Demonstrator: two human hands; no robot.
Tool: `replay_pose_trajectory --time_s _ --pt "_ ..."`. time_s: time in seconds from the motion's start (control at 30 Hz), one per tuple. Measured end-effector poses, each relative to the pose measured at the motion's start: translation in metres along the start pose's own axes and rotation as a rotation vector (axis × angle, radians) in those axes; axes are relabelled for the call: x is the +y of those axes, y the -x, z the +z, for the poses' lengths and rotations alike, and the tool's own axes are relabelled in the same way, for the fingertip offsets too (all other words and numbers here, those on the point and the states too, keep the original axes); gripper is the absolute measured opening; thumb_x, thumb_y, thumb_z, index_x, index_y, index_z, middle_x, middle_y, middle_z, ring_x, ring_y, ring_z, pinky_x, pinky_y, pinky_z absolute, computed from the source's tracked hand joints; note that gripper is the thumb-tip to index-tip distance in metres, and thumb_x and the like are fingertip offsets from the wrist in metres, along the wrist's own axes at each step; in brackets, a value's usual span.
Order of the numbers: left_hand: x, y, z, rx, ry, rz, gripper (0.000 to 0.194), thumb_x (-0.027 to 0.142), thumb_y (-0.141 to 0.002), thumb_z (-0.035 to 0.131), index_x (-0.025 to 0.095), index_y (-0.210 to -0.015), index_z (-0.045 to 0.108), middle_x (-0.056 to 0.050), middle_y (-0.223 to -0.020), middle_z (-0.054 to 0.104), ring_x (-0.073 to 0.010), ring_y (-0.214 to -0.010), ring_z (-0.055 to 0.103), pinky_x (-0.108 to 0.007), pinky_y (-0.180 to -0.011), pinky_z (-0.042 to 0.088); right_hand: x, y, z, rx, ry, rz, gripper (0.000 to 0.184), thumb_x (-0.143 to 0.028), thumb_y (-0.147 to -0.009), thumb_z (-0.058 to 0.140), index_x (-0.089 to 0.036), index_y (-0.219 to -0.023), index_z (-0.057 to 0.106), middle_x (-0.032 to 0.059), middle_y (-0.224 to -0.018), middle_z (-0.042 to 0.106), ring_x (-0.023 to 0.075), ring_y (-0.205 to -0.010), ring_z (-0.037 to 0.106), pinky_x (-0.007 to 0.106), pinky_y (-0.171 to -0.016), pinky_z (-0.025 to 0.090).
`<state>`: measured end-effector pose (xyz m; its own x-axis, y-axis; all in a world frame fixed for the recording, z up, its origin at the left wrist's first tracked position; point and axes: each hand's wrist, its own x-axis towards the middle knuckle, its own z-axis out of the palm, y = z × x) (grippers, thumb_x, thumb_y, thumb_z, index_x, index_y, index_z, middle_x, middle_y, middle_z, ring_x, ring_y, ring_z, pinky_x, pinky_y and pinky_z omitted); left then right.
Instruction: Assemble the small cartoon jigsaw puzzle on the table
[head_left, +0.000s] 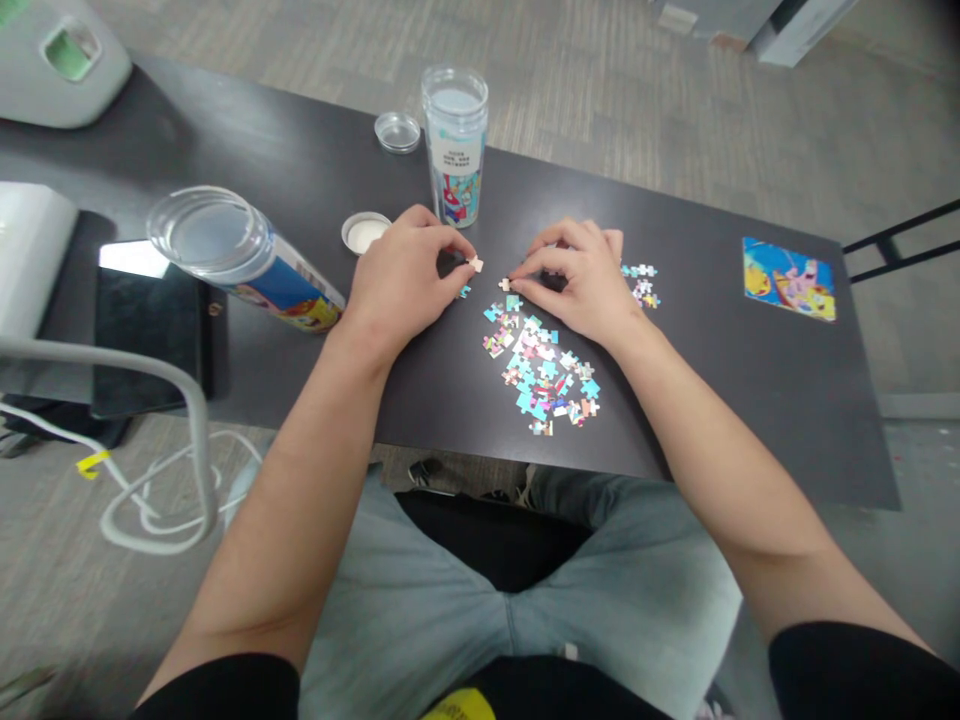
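Observation:
My left hand [409, 275] pinches a small pale puzzle piece [476, 264] between thumb and fingertips, just above the dark table. Another puzzle piece [505, 285] sits at the fingertips of my right hand [577, 275], whose thumb and fingers are closed on it. Between and below the hands lies a loose pile of jigsaw pieces [547, 370], mostly light blue with pink and white. Beyond my right hand a few joined-looking pieces [643, 285] show, partly hidden by the hand. A bit of blue piece [465, 292] peeks out under my left hand.
A clear plastic canister [457, 150] stands behind the hands, a larger one [247, 260] at left. Round lids [397, 132] lie near them. A cartoon picture card [789, 279] rests at right. A black tablet [150, 340] and white cable [195, 400] are at left.

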<state>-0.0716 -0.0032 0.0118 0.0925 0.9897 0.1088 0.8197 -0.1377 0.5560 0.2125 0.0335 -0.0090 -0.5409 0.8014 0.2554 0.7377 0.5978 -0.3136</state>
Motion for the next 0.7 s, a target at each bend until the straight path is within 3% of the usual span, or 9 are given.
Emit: replay_pose_trajectory --time_s 0.17,0.37,0.53,0.7 --pt "-0.009 -0.003 0.006 0.006 0.113 0.024 0.021 0.03 -0.107 0.091 0.027 -0.126 0.095 -0.011 -0.144 0.09 -0.0301 -0.102 0.08 -0.05 -0.101 0.068 0.007 0.0 0.001 0.021 -0.106 0.0 0.025 -0.046 -0.124 0.077 -0.033 -0.119 0.097 0.0128 -0.138 0.087 0.0482 -0.138 0.075 0.077 -0.127 0.049" --pt "-0.003 -0.002 0.006 0.049 0.2 0.061 0.012 0.027 -0.104 0.089 0.031 -0.116 0.088 -0.004 -0.117 0.094 -0.0289 -0.092 0.08 -0.05 -0.095 0.066 0.016 0.0 0.0 -0.009 -0.097 -0.044 0.032 -0.06 -0.124 0.081 -0.033 -0.132 0.096 0.0147 -0.143 0.088 0.052 -0.139 0.075 0.083 -0.128 0.047" --pt "-0.002 0.0 0.004 0.009 0.235 0.084 0.023 0.016 -0.101 0.086 0.03 -0.119 0.09 -0.004 -0.119 0.095 -0.0266 -0.089 0.081 -0.047 -0.09 0.065 0.023 0.002 -0.007 -0.044 -0.119 -0.083 0.028 -0.058 -0.125 0.081 -0.037 -0.131 0.099 0.0109 -0.139 0.089 0.0467 -0.132 0.076 0.08 -0.128 0.047" --pt "-0.011 0.0 0.001 0.007 0.245 0.1 0.023 0.018 -0.103 0.084 0.026 -0.123 0.094 -0.006 -0.12 0.096 -0.0243 -0.086 0.078 -0.043 -0.086 0.064 0.031 0.002 -0.013 -0.069 -0.171 -0.127 0.026 -0.057 -0.125 0.08 -0.04 -0.128 0.1 0.0097 -0.136 0.09 0.045 -0.132 0.077 0.079 -0.127 0.047"
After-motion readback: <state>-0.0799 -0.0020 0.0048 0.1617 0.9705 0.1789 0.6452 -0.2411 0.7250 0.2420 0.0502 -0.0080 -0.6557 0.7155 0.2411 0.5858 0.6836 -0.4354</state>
